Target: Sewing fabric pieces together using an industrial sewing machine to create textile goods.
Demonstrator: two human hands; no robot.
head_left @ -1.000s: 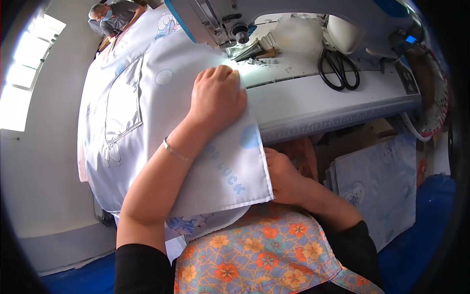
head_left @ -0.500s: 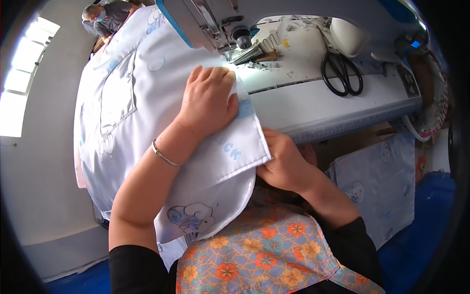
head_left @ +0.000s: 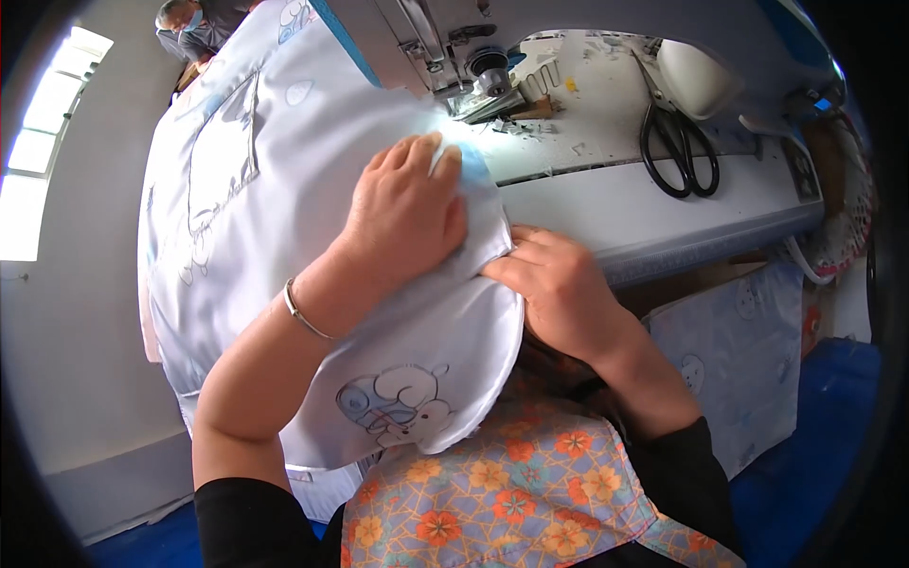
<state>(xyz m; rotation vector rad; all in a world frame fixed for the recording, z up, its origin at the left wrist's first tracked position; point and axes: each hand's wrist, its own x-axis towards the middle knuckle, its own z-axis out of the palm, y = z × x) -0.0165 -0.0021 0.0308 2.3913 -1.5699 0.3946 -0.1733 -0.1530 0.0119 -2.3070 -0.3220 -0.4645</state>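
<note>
Two hands hold the cloth (head_left: 284, 218) at the sewing machine (head_left: 445, 47).
The left hand (head_left: 407, 213) lies flat, open, pressing it on the counter (head_left: 663, 208); the right hand (head_left: 559, 289) pinches its edge, keeping it taut.

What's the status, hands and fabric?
Left hand flat on pale printed fabric. Right hand pinching its edge. Scissors lie clear, right of sewing machine.
</note>
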